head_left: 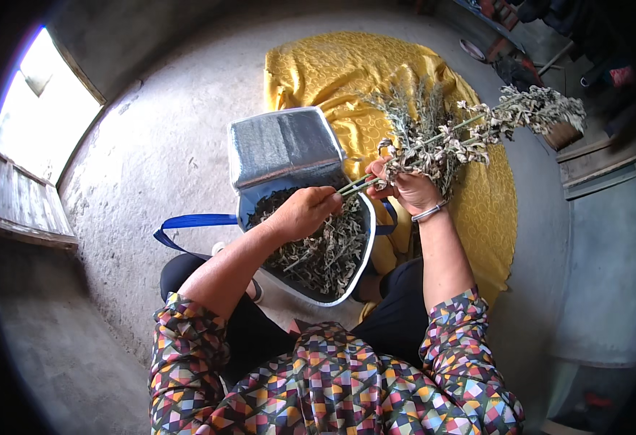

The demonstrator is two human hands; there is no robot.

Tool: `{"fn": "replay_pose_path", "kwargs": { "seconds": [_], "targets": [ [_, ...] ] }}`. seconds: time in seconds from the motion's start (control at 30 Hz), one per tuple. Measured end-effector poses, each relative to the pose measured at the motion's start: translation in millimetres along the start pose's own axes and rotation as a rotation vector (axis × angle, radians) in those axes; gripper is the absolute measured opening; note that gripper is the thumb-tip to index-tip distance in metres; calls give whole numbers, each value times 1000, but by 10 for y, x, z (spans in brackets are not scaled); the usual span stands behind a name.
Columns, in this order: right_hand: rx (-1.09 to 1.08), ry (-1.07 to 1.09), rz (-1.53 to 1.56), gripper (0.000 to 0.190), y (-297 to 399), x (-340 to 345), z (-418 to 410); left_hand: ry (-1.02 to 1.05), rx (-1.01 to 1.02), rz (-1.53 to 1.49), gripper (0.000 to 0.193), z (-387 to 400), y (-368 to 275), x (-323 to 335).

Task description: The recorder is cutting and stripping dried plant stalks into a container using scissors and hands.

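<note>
My left hand (308, 213) grips the cut ends of green stems above an insulated bag. Farther along, my right hand (405, 187) is closed round the same dried leafy stems (473, 133), whose pale curled leaves point to the upper right. The bag, silver-lined with a blue outside, stands between my legs with its foil lid (282, 144) folded back. Dried leaves (318, 258) lie inside it. More dried plant stalks (418, 117) lie on a yellow patterned cloth (345, 70) behind my right hand.
A blue strap (198, 221) sticks out left of the bag. Rough concrete floor (149, 163) surrounds the bag and cloth. At the left is a bright opening with a wooden panel (29, 196); various items and a wooden ledge (606, 157) are at the right.
</note>
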State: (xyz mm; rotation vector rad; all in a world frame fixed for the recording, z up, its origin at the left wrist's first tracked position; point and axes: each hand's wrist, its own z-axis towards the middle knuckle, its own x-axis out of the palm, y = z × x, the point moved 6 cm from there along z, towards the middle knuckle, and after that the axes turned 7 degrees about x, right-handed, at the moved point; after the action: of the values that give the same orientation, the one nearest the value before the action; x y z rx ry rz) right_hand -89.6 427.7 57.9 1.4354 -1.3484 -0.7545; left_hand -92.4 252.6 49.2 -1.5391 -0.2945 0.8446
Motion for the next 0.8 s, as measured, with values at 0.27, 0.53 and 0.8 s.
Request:
{"fn": "replay_pose_path", "kwargs": {
  "seconds": [0.27,0.53,0.8],
  "targets": [
    [-144,-45,-56,33,41,55,29,-90,-188,-222,31,23,107,-5],
    [-232,-173,1,25,53,104,96,-205,-273,-341,31,52,147,-70],
    [-325,-245,25,23,187,225,136,-329,-337,-611,27,134,196,-87]
  ]
}}
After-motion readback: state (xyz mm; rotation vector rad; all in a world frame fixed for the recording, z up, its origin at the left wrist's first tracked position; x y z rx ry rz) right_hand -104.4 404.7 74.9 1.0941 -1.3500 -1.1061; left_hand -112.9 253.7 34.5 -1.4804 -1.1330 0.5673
